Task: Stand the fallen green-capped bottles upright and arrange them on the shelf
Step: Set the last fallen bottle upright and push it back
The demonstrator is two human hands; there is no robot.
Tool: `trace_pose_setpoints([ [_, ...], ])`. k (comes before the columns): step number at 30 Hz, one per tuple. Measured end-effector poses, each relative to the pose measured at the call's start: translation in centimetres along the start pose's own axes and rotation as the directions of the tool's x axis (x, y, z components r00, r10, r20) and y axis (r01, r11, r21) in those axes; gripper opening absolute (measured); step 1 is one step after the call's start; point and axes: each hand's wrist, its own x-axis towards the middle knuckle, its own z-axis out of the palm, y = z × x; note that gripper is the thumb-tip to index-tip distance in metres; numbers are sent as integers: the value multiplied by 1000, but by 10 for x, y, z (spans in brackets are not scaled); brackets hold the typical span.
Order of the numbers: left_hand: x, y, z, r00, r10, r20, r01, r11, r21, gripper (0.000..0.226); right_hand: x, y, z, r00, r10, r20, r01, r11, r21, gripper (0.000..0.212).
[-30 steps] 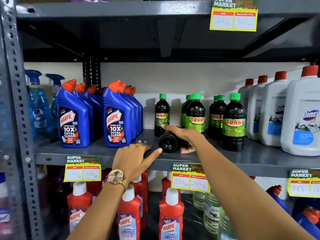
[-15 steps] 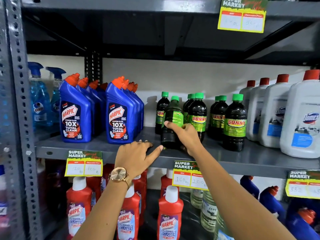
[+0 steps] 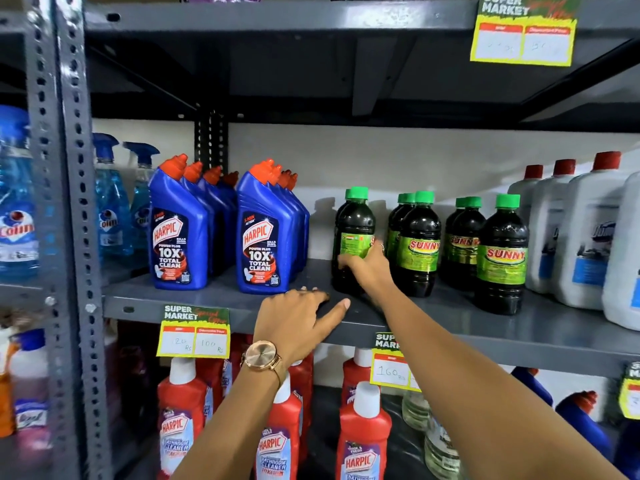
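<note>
Several dark Sunny bottles with green caps stand on the grey middle shelf [image 3: 221, 296]. My right hand [image 3: 367, 268] grips the lower part of the leftmost green-capped bottle [image 3: 355, 223], which stands upright with its label turned partly away; another bottle hides right behind it. To its right stand a front bottle [image 3: 419, 247], a further pair [image 3: 464, 244] and the nearest bottle [image 3: 502, 258], all upright. My left hand [image 3: 298, 320], wearing a watch, rests flat on the shelf's front edge with fingers spread, holding nothing.
Blue Harpic bottles [image 3: 178, 233] [image 3: 265, 237] fill the shelf's left part, with blue spray bottles [image 3: 110, 209] behind the upright post [image 3: 69, 202]. White red-capped jugs [image 3: 585, 237] stand at the right. Red Harpic bottles [image 3: 363, 431] sit below. Price tags [image 3: 194, 332] hang from the edges.
The bottle lay on its side a second ago. My right hand tipped it upright and now holds it standing at the left of the row. My left hand stayed on the shelf edge.
</note>
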Motion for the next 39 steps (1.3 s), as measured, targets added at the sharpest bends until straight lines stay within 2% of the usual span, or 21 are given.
trace_pose_setpoints([
  [3,0,-1,0,1000,1,3,-1,1000,11,65,-2,4,-5,999,-54,9,54,996,-68,64],
  [8,0,0,1,1000,5,8,-5,1000,21,63,-7,3,3,995,-99,-32,91,975,-201,96],
  [9,0,0,1,1000,8,8,-8,1000,25,63,-6,2,4,996,-87,-17,82,978,-189,91],
  [12,0,-1,1,1000,5,7,-5,1000,29,64,-4,2,2,1000,-19,8,20,994,-106,61],
  [13,0,-1,1,1000,2,7,-2,1000,30,64,-4,3,1,1000,-24,-1,24,992,-126,59],
  [17,0,1,0,1000,2,11,-3,1000,24,62,-5,3,1,995,-83,-47,69,967,-245,90],
  [20,-1,1,-1,1000,-2,13,2,1000,3,61,-5,0,4,996,-76,-47,58,950,-308,103],
  [29,-1,3,-5,1000,-21,14,21,1000,-18,57,-1,2,6,996,-85,-15,74,933,-351,99],
  [33,0,2,-5,1000,4,26,-4,1000,5,56,-4,1,5,997,-77,-4,72,946,-316,100],
  [35,0,2,-6,999,12,32,-13,1000,14,56,-8,3,-2,999,-23,32,31,968,-250,91],
  [38,-1,3,-11,998,8,59,-8,1000,-10,55,-19,9,-27,985,38,170,-19,994,-109,43],
  [39,0,4,-13,996,-10,89,12,1000,-25,54,-23,12,-38,978,45,205,-32,997,-66,35],
])
